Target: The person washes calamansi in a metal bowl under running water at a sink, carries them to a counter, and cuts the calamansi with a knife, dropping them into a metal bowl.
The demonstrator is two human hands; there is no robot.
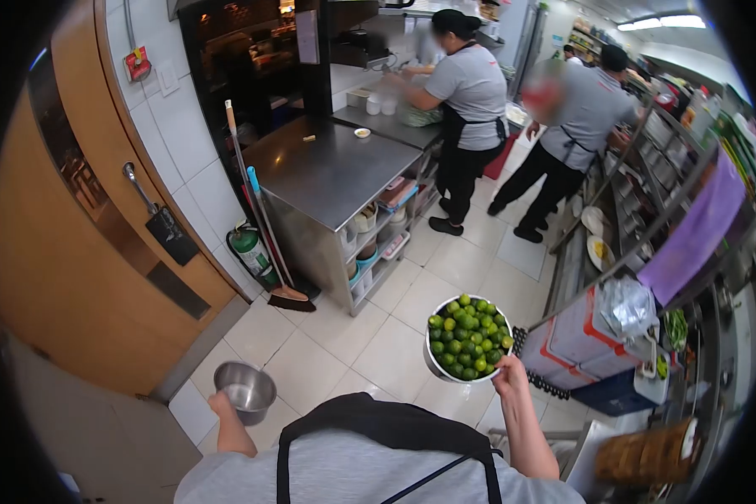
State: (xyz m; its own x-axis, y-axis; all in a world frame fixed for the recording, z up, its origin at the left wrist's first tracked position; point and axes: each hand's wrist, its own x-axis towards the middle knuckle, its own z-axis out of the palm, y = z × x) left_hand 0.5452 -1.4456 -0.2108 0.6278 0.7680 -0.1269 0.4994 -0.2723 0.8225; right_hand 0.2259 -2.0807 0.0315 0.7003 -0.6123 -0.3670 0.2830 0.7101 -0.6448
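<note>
The person's right hand (pixel 507 375) is closed on the near right edge of a round bowl (pixel 430 359), fingers and thumb drawn in at the rim with no visible opening between them and the metal. The bowl is heaped with small green limes (pixel 470 336) — a few paler, yellowish ones among them — and is out in front of the person, over the tiled floor (pixel 315 357).

The left hand (pixel 220 405) is closed at the left edge of a metal pot (pixel 245 391), well apart from the bowl; how the fingertips sit there is too small to tell. The pot's open top shows a bare metal inside.

Ahead on the left is a steel table (pixel 328 172) with a small white dish (pixel 362 133) on its top and containers on the shelves below. A broom (pixel 291 298) stands upright beside it, next to a green fire extinguisher (pixel 249 248). A wooden door (pixel 84 210) fills the left side.

Two co-workers in grey shirts and dark aprons stand farther off — one (pixel 470 84) at the counter, the other (pixel 592 105) near the racks on the right, where a purple cloth (pixel 695 231) hangs.
</note>
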